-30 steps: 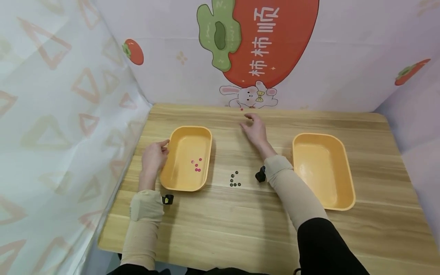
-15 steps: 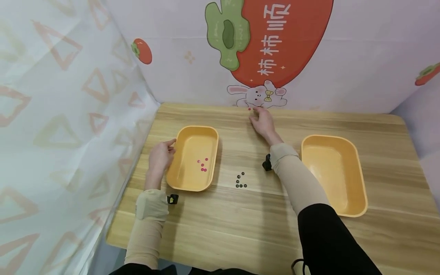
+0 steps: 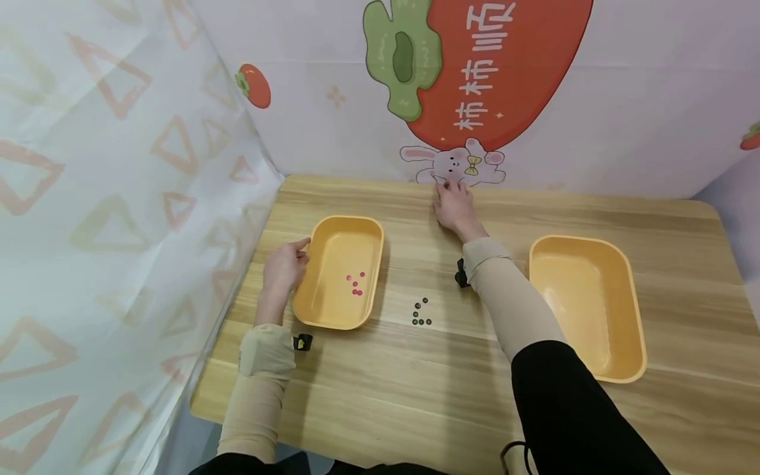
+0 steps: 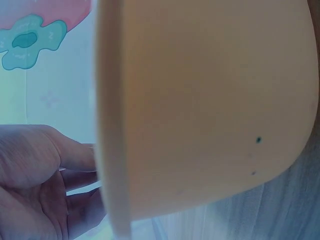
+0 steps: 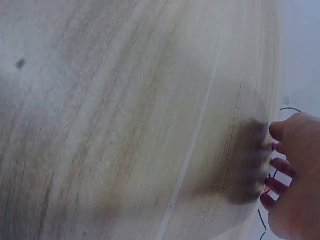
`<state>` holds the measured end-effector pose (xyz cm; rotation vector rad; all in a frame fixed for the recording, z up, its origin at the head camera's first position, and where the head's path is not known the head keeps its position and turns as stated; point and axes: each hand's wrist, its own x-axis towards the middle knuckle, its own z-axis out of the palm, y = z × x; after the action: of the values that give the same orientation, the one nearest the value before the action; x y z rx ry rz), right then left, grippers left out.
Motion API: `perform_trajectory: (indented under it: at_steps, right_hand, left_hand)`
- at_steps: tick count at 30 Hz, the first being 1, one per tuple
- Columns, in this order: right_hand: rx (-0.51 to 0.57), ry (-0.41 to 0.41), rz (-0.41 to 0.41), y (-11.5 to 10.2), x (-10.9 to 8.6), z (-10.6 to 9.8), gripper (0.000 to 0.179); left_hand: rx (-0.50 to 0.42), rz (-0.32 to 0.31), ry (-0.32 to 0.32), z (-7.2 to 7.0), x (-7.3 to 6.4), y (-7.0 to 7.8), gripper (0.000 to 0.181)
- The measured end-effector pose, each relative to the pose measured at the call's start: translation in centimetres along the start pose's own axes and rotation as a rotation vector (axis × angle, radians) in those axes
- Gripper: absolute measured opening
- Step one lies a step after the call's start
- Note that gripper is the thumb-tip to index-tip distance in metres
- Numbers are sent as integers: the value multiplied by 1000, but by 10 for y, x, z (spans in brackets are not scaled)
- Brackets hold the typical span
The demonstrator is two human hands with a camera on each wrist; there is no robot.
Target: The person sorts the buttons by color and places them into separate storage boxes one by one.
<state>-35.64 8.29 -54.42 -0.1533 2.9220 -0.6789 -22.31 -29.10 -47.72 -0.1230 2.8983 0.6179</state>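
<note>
My left hand [image 3: 285, 265] is at the left side of a yellow tray [image 3: 303, 300], its fingertips at the rim. In the left wrist view the fingers curl and pass out of sight behind the rim. Several small round pink beads [image 3: 355, 284] lie in that tray. My right hand [image 3: 455, 206] reaches to the table's far edge, fingers pointing down. In the right wrist view a tiny pink bead [image 5: 273, 146] shows at the index fingertip, with a gap to the thumb; the head view hides it. Several small black beads [image 3: 421, 322] lie on the table between the hands.
A second yellow tray [image 3: 584, 310], with nothing seen in its visible part, stands on the right, partly under my right forearm. The wooden table [image 3: 380, 389] meets a printed backdrop [image 3: 332, 132] at its far edge. A patterned cloth [image 3: 130, 231] hangs on the left.
My right hand has moved forward to the far edge, and its fingers have come down over the pink bead there. The left hand stays at the tray. The head view has shifted slightly.
</note>
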Motion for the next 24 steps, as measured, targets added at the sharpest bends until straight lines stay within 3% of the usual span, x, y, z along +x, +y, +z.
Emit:
perform_trajectory:
  at_steps: [2,5,10,13,24]
  right_hand:
    - [-29,14,10,-1,-2,2,53]
    - [16,85,25,0,-6,6,44]
    - [217,254,42,4,-13,14,23]
    - [304,315,39,6,-16,17,16]
    - [382,332,45,10,-20,24,13]
  left_hand:
    - [2,6,-1,0,0,-1,50]
    - [5,13,0,0,-1,-2,50]
    - [-1,9,1,-1,-2,-3,49]
    - [1,8,2,-2,-2,-4,49]
    - [-2,15,3,-2,0,-5,49]
